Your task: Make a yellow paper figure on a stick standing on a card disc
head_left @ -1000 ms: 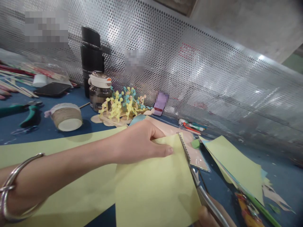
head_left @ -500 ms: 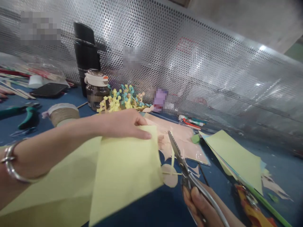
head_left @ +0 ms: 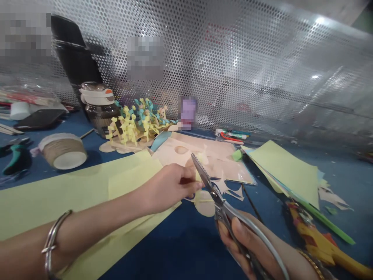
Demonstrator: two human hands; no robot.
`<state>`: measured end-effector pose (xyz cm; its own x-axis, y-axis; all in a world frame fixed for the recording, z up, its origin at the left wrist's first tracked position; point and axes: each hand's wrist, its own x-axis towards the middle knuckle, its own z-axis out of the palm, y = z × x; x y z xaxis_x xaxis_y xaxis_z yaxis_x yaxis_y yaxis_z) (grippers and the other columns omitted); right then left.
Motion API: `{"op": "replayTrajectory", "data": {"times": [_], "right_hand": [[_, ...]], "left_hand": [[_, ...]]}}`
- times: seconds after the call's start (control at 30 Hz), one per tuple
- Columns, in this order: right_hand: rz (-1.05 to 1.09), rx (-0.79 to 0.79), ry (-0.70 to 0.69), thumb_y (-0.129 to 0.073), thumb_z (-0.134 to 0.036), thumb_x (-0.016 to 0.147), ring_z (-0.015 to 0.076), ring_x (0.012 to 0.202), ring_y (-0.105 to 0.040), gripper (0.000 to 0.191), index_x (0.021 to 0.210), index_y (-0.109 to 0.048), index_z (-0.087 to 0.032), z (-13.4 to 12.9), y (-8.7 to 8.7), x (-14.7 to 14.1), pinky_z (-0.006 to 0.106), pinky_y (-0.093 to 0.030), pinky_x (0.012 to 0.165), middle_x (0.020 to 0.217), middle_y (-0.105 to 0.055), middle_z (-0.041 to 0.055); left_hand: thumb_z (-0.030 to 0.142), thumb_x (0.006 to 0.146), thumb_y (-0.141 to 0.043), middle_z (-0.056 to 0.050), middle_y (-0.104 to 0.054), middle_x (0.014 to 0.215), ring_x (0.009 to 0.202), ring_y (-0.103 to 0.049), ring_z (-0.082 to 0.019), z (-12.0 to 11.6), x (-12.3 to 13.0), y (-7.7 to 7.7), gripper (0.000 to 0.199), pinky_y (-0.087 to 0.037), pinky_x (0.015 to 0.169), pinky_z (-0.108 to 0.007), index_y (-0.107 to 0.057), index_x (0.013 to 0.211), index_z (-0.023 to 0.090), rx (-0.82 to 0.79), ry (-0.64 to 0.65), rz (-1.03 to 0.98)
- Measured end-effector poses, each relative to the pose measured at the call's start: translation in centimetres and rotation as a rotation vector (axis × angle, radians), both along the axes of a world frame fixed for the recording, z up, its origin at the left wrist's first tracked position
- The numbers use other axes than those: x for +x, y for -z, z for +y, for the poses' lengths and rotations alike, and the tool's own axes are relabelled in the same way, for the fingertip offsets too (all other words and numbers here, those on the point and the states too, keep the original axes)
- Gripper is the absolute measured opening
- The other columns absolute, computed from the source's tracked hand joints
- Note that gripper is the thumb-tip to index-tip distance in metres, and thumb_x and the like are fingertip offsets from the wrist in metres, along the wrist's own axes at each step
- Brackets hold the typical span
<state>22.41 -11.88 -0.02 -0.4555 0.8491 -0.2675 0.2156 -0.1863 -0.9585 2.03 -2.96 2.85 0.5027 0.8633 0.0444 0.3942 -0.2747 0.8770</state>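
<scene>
My right hand [head_left: 241, 237] is wrapped round the handles of metal scissors [head_left: 214, 192], whose blades point up and to the left. Just left of the blades, my left hand [head_left: 177, 182] has its fingers pressed together on something small and yellow, mostly hidden. A round pale paper piece [head_left: 204, 204] with a thin yellow strip lies below its fingertips. Under my left forearm are large yellow paper sheets [head_left: 128, 179]. Behind my hands lie pink paper sheets [head_left: 218, 147] and pointed pink scraps [head_left: 230, 189].
Small yellow and blue paper flowers [head_left: 131, 124] stand behind, beside a lidded jar [head_left: 100, 109] and a black bottle [head_left: 74, 58]. A twine-wrapped cup [head_left: 64, 151] is at left. On the right are stacked yellow sheets [head_left: 285, 167] and a yellow-orange glue gun [head_left: 317, 241].
My left hand has let go of the yellow sheet, which now lies on the table, and has moved down beside the scissors. The scissors have shifted slightly left; the view has tilted.
</scene>
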Motion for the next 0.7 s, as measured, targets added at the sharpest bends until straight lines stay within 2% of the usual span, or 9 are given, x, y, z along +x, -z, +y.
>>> {"op": "replayTrajectory", "data": {"times": [0.1, 0.2, 0.33, 0.4, 0.43, 0.5, 0.6, 0.67, 0.7], "right_hand": [[-0.024, 0.084, -0.007, -0.036, -0.069, 0.085, 0.0064, 0.040, -0.037, 0.051, 0.080, -0.045, -0.019, 0.0, -0.7, 0.6, 0.018, -0.036, 0.038, 0.058, -0.042, -0.0053], [-0.147, 0.308, 0.116, -0.032, -0.065, 0.088, 0.0121, 0.054, -0.045, 0.048, 0.092, -0.049, -0.020, 0.7, -1.5, 2.1, 0.024, -0.042, 0.049, 0.069, -0.047, -0.0010], [-0.852, 0.643, 0.449, -0.049, -0.048, 0.086, 0.0201, 0.066, -0.058, 0.031, 0.098, -0.047, -0.020, 3.4, -1.5, 5.6, 0.032, -0.047, 0.060, 0.079, -0.059, 0.0042], [-1.229, 0.721, 0.471, -0.051, -0.042, 0.084, 0.0239, 0.074, -0.062, 0.032, 0.105, -0.049, -0.017, 4.9, -1.0, 7.6, 0.033, -0.048, 0.062, 0.089, -0.063, 0.0087], [-1.288, 0.710, 0.460, -0.052, -0.040, 0.083, 0.0265, 0.075, -0.063, 0.031, 0.102, -0.052, -0.016, 5.5, -0.7, 8.4, 0.035, -0.048, 0.060, 0.090, -0.064, 0.0109], [-1.365, 0.691, 0.430, -0.052, -0.040, 0.082, 0.0297, 0.071, -0.064, 0.026, 0.092, -0.059, -0.017, 6.1, -0.3, 9.5, 0.038, -0.047, 0.056, 0.087, -0.065, 0.0124], [-1.402, 0.747, 0.419, -0.054, -0.038, 0.083, 0.0354, 0.085, -0.062, 0.027, 0.096, -0.063, -0.016, 5.6, -0.4, 8.9, 0.046, -0.048, 0.068, 0.095, -0.065, 0.0149], [-1.276, 0.886, 0.413, -0.053, -0.037, 0.086, 0.0322, 0.096, -0.060, 0.027, 0.105, -0.061, -0.018, 4.7, -0.7, 7.1, 0.046, -0.046, 0.081, 0.104, -0.064, 0.0121], [-1.096, 0.954, 0.369, -0.053, -0.034, 0.088, 0.0272, 0.097, -0.060, 0.023, 0.105, -0.060, -0.020, 4.0, -0.7, 6.0, 0.041, -0.047, 0.083, 0.104, -0.065, 0.0091]], "left_hand": [[0.037, 0.081, -0.054, 0.001, -0.066, 0.056, 0.055, -0.062, -0.015, 1.1, -0.1, 0.8, 0.026, -0.042, 0.052, -0.022, -0.068, 0.066, 0.020, -0.029, 0.028, 0.028], [0.039, 0.079, -0.058, 0.001, -0.065, 0.052, 0.050, -0.057, -0.013, 2.3, -0.3, 1.3, 0.030, -0.040, 0.048, -0.021, -0.063, 0.057, 0.020, -0.048, -0.104, -0.008], [0.039, 0.079, -0.059, 0.001, -0.064, 0.052, 0.051, -0.056, -0.012, 2.5, -0.1, 1.7, 0.029, -0.041, 0.050, -0.020, -0.063, 0.058, 0.019, -0.110, -0.272, -0.085], [0.039, 0.080, -0.059, 0.001, -0.065, 0.054, 0.053, -0.056, -0.011, 2.2, 0.0, 1.8, 0.028, -0.042, 0.052, -0.019, -0.064, 0.062, 0.019, -0.122, -0.277, -0.098], [0.039, 0.080, -0.059, 0.001, -0.065, 0.055, 0.053, -0.056, -0.011, 2.0, 0.1, 1.8, 0.027, -0.042, 0.053, -0.019, -0.065, 0.064, 0.018, -0.128, -0.268, -0.099], [0.038, 0.081, -0.059, 0.001, -0.066, 0.056, 0.054, -0.056, -0.011, 1.6, 0.2, 1.8, 0.025, -0.043, 0.053, -0.019, -0.065, 0.067, 0.018, -0.144, -0.253, -0.101], [0.037, 0.082, -0.059, 0.000, -0.066, 0.055, 0.053, -0.055, -0.011, 1.2, 0.5, 1.7, 0.026, -0.043, 0.052, -0.019, -0.065, 0.066, 0.017, -0.169, -0.253, -0.116], [0.036, 0.082, -0.059, 0.001, -0.065, 0.055, 0.053, -0.056, -0.010, 0.8, 0.8, 1.6, 0.026, -0.044, 0.053, -0.019, -0.065, 0.066, 0.016, -0.200, -0.236, -0.146], [0.036, 0.082, -0.060, 0.001, -0.065, 0.055, 0.053, -0.056, -0.010, 0.6, 1.0, 1.6, 0.026, -0.045, 0.054, -0.019, -0.065, 0.066, 0.016, -0.225, -0.224, -0.167]]}}
